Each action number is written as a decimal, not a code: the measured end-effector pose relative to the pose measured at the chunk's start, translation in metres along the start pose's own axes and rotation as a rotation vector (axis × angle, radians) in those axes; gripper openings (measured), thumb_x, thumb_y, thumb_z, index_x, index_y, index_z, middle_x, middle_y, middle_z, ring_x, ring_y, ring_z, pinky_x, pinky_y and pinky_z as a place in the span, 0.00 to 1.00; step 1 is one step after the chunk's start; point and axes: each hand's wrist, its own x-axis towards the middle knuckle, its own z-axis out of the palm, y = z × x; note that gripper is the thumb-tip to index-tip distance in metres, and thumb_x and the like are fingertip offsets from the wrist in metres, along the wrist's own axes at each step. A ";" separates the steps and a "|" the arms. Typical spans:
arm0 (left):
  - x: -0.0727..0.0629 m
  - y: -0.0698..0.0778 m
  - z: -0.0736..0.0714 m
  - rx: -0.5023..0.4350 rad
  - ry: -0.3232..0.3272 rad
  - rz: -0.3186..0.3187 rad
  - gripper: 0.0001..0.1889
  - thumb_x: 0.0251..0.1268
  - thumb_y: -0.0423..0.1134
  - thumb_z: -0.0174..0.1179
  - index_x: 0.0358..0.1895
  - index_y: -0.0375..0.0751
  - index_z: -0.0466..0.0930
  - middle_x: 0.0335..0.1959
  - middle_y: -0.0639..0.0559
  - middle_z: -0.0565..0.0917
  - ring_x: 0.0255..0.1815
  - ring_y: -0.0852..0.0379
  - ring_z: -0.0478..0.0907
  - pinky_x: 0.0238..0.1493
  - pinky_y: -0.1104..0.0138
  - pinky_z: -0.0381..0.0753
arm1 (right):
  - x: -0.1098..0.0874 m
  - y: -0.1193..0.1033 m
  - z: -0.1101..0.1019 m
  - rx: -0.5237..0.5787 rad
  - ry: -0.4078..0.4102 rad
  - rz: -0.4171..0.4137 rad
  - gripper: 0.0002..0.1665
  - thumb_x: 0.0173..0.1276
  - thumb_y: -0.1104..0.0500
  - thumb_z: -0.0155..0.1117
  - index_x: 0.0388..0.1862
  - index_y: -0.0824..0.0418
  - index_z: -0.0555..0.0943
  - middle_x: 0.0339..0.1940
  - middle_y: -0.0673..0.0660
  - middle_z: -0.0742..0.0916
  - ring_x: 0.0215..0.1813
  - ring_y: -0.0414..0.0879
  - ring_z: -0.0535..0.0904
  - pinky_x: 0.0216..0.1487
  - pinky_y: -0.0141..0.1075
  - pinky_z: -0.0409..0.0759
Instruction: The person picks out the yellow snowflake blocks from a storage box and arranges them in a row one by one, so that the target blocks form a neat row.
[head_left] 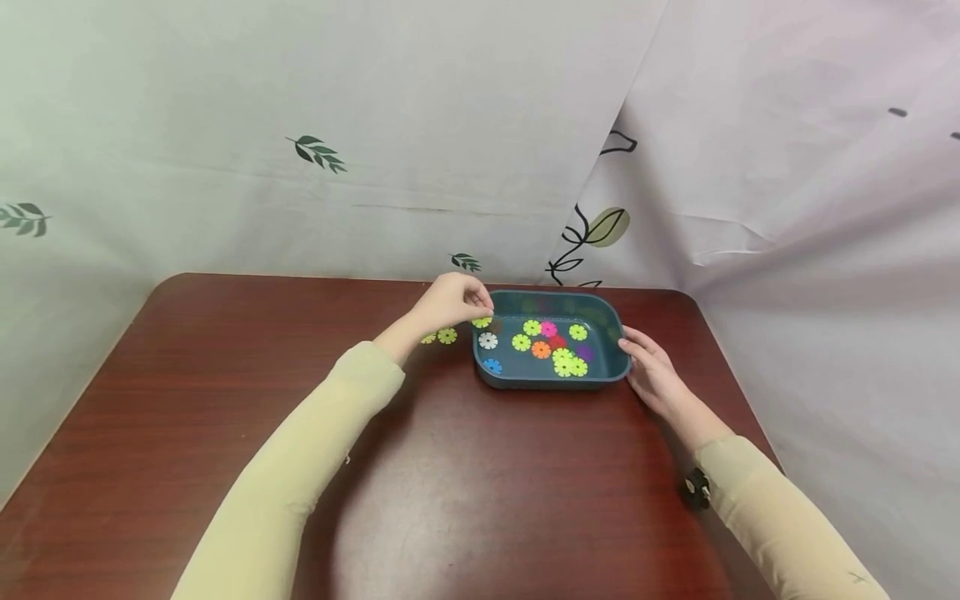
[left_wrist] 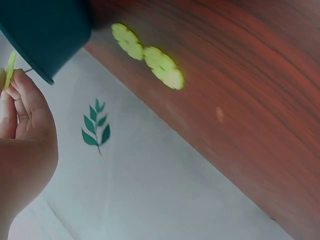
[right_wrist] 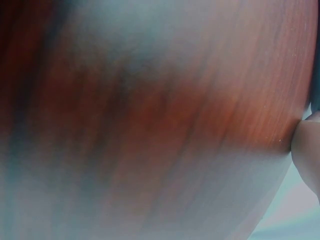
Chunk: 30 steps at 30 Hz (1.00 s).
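A dark teal plastic basin (head_left: 555, 384) stands toward the back of the table. Over its left rim, my left hand (head_left: 452, 302) pinches a yellow-green notched plastic disc (head_left: 482, 322). The left wrist view shows that disc (left_wrist: 10, 69) edge-on between thumb and fingertips, beside the basin's outer wall (left_wrist: 55, 35). At the basin's right end, my right hand (head_left: 654, 371) holds the rim with its thumb there; its other fingers are partly hidden. Inside lie several more discs, among them a white disc (head_left: 487, 340), a blue disc (head_left: 492, 366) and an orange disc (head_left: 541, 350).
Two yellow-green discs (head_left: 447, 336) lie on the brown table (head_left: 480, 483) left of the basin, partly behind the left wrist in the head view. A pale cloth (head_left: 420, 150) with leaf prints hangs behind the table and along its right side.
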 end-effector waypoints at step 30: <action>-0.052 -0.084 -0.048 0.068 0.125 -0.168 0.05 0.67 0.35 0.73 0.38 0.36 0.91 0.32 0.46 0.91 0.28 0.63 0.79 0.35 0.68 0.77 | 0.001 0.001 -0.001 0.004 0.001 -0.005 0.16 0.85 0.66 0.51 0.56 0.52 0.84 0.51 0.44 0.89 0.53 0.35 0.85 0.55 0.26 0.82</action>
